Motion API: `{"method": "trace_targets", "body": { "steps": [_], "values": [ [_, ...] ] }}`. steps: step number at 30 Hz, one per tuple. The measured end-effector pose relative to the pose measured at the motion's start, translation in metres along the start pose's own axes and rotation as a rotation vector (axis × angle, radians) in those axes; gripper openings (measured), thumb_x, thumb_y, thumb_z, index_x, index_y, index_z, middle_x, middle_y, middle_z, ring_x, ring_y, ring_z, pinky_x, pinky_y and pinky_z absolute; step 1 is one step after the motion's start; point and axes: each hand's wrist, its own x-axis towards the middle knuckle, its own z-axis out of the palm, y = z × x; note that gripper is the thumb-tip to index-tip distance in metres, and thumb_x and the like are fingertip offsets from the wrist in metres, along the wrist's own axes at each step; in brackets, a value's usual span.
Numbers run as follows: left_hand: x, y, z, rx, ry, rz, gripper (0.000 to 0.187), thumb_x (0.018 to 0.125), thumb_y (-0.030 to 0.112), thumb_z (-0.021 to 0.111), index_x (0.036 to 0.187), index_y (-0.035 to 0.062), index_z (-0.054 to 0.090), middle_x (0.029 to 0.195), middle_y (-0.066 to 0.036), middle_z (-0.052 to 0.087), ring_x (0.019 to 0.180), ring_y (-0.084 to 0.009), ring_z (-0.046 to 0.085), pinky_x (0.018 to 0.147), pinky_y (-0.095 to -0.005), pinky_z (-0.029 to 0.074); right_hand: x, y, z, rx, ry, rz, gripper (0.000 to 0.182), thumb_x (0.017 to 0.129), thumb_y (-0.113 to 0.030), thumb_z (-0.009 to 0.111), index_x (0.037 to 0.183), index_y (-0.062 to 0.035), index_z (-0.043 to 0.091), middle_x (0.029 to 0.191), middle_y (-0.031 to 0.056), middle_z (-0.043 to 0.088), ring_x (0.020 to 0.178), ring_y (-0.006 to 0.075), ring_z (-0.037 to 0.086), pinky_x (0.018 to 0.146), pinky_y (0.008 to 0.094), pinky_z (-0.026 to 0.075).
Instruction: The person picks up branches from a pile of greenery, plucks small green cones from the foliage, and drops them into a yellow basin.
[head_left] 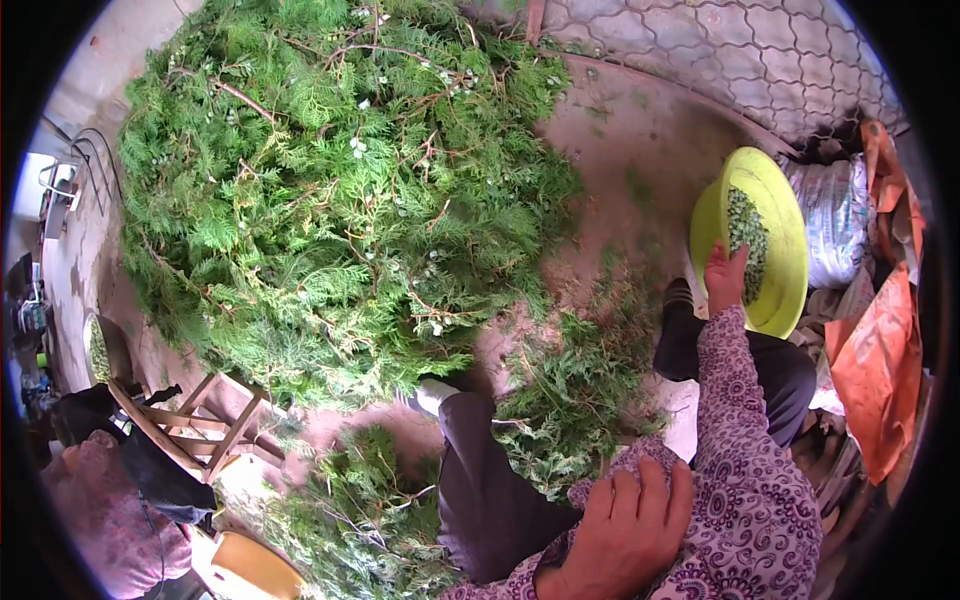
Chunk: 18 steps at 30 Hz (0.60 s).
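Right hand (728,277) reaches the round lime-yellow basin (788,230) of small green pieces (750,240)! Left hand (632,520) lies against purple-patterned fabric (740,520); whether either's fingers grip, I can't tell.

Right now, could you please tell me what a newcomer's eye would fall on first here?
Probably the big heap of green branches, filling the upper left and centre. Next would come the bright yellow-green basin at right, with the right hand by its small green pieces, then the orange sheeting beyond it.

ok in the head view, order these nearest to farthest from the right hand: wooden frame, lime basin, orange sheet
From the right hand:
1. lime basin, right at the hand
2. orange sheet, beyond the basin, right side
3. wooden frame, far left
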Motion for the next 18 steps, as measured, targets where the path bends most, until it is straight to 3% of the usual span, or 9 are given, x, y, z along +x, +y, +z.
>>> {"method": "trace_targets", "body": {
  "steps": [4,6,8,9,10,11,13,15,18],
  "values": [
    [0.004,-0.001,0.004,-0.009,0.002,-0.029,0.024,0.074,0.012,0.051,0.093,-0.0015,0.056,0.088,-0.016,0.055,0.071,-0.0247,0.052,0.063,-0.0324,0.043,-0.045,0.047,0.063,-0.121,-0.091,-0.129,0.039,0.084,-0.037,0.055,0.097,-0.0002,0.048,0.079,0.0097,0.057,0.064,0.0168,0.057,0.056,0.0234,0.050],
    [0.005,-0.001,0.006,-0.006,0.009,-0.048,0.023,0.075,0.012,0.052,0.093,-0.0009,0.057,0.088,-0.016,0.055,0.071,-0.0246,0.052,0.063,-0.0326,0.043,-0.066,0.071,0.094,-0.494,-0.148,-0.178,0.037,0.084,-0.035,0.056,0.095,-0.0007,0.053,0.080,0.0079,0.057,0.062,0.0132,0.055,0.054,0.0223,0.048],
    [0.006,-0.002,0.009,0.002,0.021,-0.074,0.022,0.075,0.013,0.053,0.093,0.0007,0.057,0.088,-0.015,0.056,0.071,-0.0243,0.052,0.063,-0.0332,0.043,-0.097,0.101,0.135,-0.984,-0.353,-0.217,0.037,0.083,-0.034,0.057,0.097,-0.0002,0.055,0.079,0.0065,0.056,0.066,0.0106,0.055,0.056,0.0221,0.047],
    [0.007,-0.005,0.013,-0.002,0.019,-0.075,0.023,0.075,0.013,0.053,0.094,0.0009,0.057,0.088,-0.015,0.056,0.071,-0.0242,0.053,0.063,-0.0332,0.043,-0.084,0.123,0.142,-1.167,-0.567,-0.176,0.045,0.081,-0.036,0.059,0.104,0.0019,0.055,0.082,0.0075,0.058,0.073,0.0125,0.057,0.062,0.0252,0.048],
    [0.007,-0.006,0.014,0.003,0.017,-0.081,0.023,0.075,0.013,0.054,0.094,0.0011,0.057,0.088,-0.015,0.056,0.071,-0.0242,0.053,0.063,-0.0332,0.043,-0.084,0.153,0.152,-1.341,-0.655,-0.282,0.052,0.078,-0.038,0.062,0.109,0.0024,0.052,0.087,0.0109,0.061,0.075,0.0181,0.059,0.068,0.0291,0.049],
    [0.008,-0.008,0.014,0.010,0.011,-0.091,0.024,0.075,0.013,0.054,0.095,0.0013,0.057,0.088,-0.015,0.056,0.071,-0.0241,0.053,0.063,-0.0332,0.043,-0.103,0.170,0.172,-1.412,-0.819,-0.265,0.061,0.075,-0.037,0.065,0.117,0.0031,0.046,0.103,0.0174,0.058,0.090,0.0256,0.058,0.081,0.0343,0.046],
    [0.008,-0.012,0.012,0.019,-0.004,-0.119,0.024,0.075,0.014,0.056,0.096,0.0017,0.057,0.089,-0.014,0.056,0.072,-0.0240,0.053,0.063,-0.0333,0.043,-0.125,0.208,0.206,-1.637,-1.075,-0.511,0.070,0.072,-0.032,0.068,0.126,0.0007,0.037,0.118,0.0210,0.048,0.108,0.0296,0.049,0.094,0.0370,0.038],
    [0.007,-0.017,0.012,0.026,-0.019,-0.146,0.025,0.074,0.014,0.057,0.097,0.0022,0.056,0.089,-0.014,0.056,0.072,-0.0239,0.054,0.063,-0.0333,0.043,-0.141,0.236,0.241,-1.757,-1.216,-0.592,0.078,0.069,-0.029,0.070,0.130,-0.0027,0.030,0.129,0.0218,0.037,0.120,0.0303,0.036,0.102,0.0379,0.029],
    [0.007,-0.028,0.011,0.046,-0.030,-0.195,0.027,0.074,0.015,0.059,0.098,0.0028,0.056,0.090,-0.014,0.057,0.072,-0.0238,0.054,0.063,-0.0333,0.043,-0.154,0.273,0.295,-1.701,-1.122,-0.481,0.089,0.065,-0.033,0.072,0.134,-0.0071,0.023,0.134,0.0212,0.029,0.125,0.0313,0.028,0.105,0.0389,0.025]
  ]
}}
